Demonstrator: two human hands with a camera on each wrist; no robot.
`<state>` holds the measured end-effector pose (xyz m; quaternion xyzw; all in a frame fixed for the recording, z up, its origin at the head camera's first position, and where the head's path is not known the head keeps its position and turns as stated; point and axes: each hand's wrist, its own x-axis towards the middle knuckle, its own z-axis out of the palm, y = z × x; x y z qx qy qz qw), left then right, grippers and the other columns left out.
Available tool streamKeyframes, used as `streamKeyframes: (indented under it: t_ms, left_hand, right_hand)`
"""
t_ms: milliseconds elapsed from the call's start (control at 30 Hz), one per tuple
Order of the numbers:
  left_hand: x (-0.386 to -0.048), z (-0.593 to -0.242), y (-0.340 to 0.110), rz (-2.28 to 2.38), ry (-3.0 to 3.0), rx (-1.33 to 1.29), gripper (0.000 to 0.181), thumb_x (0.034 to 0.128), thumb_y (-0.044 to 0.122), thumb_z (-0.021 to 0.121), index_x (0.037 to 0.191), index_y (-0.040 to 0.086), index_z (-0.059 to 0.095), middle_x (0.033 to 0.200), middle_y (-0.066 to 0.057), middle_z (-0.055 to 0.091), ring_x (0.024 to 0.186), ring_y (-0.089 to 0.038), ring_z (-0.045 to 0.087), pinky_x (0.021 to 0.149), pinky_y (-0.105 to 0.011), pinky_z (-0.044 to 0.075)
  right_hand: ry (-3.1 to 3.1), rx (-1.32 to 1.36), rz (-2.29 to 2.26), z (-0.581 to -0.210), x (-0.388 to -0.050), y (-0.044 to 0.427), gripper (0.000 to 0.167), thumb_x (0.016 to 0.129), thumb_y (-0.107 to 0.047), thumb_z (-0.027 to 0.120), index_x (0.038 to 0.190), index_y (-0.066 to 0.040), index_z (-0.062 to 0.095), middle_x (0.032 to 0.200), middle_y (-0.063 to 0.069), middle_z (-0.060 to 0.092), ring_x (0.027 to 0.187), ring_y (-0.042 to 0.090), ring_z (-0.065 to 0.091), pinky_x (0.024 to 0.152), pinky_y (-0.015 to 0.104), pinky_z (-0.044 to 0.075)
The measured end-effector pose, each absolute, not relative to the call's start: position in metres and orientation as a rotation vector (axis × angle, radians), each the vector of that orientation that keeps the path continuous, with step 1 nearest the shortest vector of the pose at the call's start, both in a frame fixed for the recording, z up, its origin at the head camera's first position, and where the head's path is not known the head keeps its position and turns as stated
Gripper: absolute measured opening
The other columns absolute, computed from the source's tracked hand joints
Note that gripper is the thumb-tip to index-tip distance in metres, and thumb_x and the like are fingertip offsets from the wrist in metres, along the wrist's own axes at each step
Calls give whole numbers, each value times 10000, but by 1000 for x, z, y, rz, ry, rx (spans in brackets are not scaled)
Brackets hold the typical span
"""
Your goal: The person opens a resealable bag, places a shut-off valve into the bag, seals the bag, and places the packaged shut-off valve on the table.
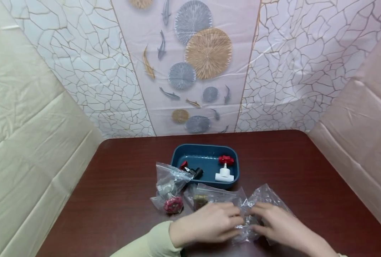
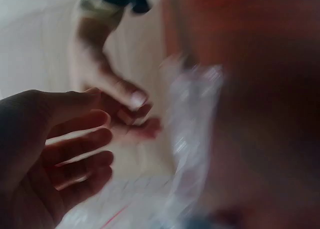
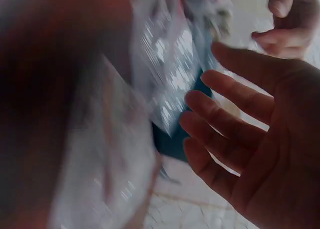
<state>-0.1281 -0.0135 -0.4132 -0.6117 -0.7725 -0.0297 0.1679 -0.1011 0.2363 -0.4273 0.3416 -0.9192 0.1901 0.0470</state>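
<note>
Both hands are over clear plastic bags at the table's front. My left hand, fingers spread and loosely bent in the left wrist view, is just right of a bagged brass-coloured fitting. My right hand has its fingers apart beside a crumpled clear bag; its palm shows bare in the right wrist view. Between the hands lies more crinkled clear plastic, whose contents I cannot make out. Neither hand grips anything visible. To the left lies a bagged valve with a red handwheel. Both wrist views are blurred.
Behind the bags stands a blue tray. In it are a white tee-shaped valve with a red handle and a black valve with a red handle. The dark red table is enclosed by fabric-covered walls.
</note>
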Motion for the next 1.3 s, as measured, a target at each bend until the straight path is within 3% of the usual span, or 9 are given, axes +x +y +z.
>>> streamKeyframes:
  t_ms: [233, 467, 733, 867, 1067, 1300]
  left_hand:
    - [-110, -447, -1, 104, -2341, -1835, 251, 963, 478, 636, 1058, 248, 664, 1022, 128, 609, 932, -35, 572, 728, -167, 487]
    - [-107, -459, 1, -3, -2418, -1877, 128, 945, 318, 704, 1009, 217, 660, 922, 111, 573, 849, -17, 555, 600, -139, 434]
    - [-104, -461, 5, 63, -2406, -1796, 51, 936, 272, 686, 963, 232, 670, 883, 119, 583, 822, -23, 588, 602, -164, 468]
    - [-107, -453, 7, -12, -2470, -1743, 57, 895, 257, 707, 921, 227, 667, 845, 119, 601, 748, -21, 597, 601, -171, 474]
    - [-122, -423, 4, -343, -2567, -1575, 125, 899, 211, 699, 803, 205, 620, 746, 124, 557, 590, 20, 489, 522, -145, 398]
    - [-132, -382, -5, -533, -2523, -1450, 36, 899, 174, 696, 924, 172, 722, 792, 129, 627, 612, 95, 461, 559, -70, 375]
  right_hand:
    - [-3114, 1121, 707, -443, -87, 231, 420, 861, -500, 759, 1174, -236, 667, 1145, -66, 579, 937, 76, 579, 737, 346, 540]
    - [-2864, 1374, 711, -462, -88, 231, 263, 809, -206, 823, 1012, -223, 655, 1006, -133, 535, 820, -25, 497, 647, 251, 479]
    - [-2719, 1443, 733, -465, -87, 230, 228, 821, -111, 797, 856, -245, 615, 830, -214, 477, 715, -83, 431, 584, 117, 376]
    - [-2707, 1376, 740, -456, -86, 230, 180, 869, -116, 767, 868, -257, 656, 834, -226, 540, 720, -89, 469, 581, 120, 394]
    - [-2637, 1148, 653, -424, -89, 226, 219, 830, -90, 787, 943, -252, 694, 914, -174, 638, 771, -33, 591, 601, 222, 495]
    - [-2551, 957, 653, -384, -97, 212, 281, 794, -74, 828, 978, -250, 710, 892, -187, 627, 733, -50, 552, 601, 191, 499]
